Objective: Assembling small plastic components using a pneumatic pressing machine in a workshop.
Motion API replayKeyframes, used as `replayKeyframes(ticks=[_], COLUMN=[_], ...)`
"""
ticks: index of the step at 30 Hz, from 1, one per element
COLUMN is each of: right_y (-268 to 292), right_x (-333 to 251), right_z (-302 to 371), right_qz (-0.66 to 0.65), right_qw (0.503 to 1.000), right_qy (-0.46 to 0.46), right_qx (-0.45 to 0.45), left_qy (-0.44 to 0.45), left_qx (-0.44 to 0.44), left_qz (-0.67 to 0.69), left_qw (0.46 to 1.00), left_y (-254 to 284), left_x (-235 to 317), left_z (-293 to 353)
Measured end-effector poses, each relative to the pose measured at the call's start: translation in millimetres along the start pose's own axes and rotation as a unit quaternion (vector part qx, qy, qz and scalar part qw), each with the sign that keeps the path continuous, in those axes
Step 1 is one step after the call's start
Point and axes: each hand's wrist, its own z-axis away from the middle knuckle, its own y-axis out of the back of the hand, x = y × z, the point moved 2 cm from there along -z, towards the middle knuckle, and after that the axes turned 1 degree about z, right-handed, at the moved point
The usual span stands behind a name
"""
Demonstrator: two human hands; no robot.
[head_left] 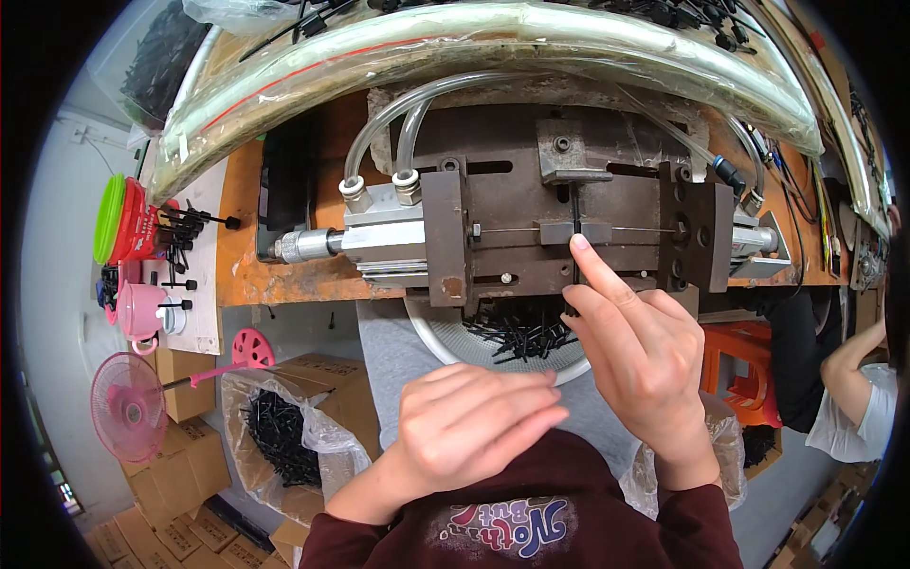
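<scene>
A thin black rod stands in line with the middle of a dark metal fixture, passing between two small grey jaw blocks. My right hand stretches its index finger onto the rod beside these blocks. Its other fingers curl around the rod's near end, partly hiding it. My left hand hovers lower, just in front of a white basket, with fingers stretched to the right. Nothing shows in it, though its palm is hidden. Black rod-like pieces lie heaped in the basket.
Pneumatic cylinders with clear hoses flank the fixture on a worn orange bench. A wrapped tube arches behind. Lower left stand a bag of black parts and a pink fan. Another person's arm shows at right.
</scene>
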Motion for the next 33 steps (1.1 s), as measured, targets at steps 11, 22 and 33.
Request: replayKeyframes(ticks=[11,22,33], right_y=[7.4,-2.2,-0.9], right_x=[-4.3,4.0,3.6], right_z=[30.1,32.8,32.1], right_qz=[-0.388,-0.719,-0.738], right_qw=[0.914,0.596,0.58], right_qy=[-0.09,-0.356,-0.345], right_qx=[0.074,0.043,-0.005], left_qy=[0.276,0.032,-0.025], left_qx=[0.02,-0.004,-0.069], left_qz=[0.345,0.044,0.039], left_qw=[0.897,0.999,0.997], left_y=[-10.0,2.4,0.3], left_x=[8.2,29.6,26.8], left_z=[2.5,4.1,9.8])
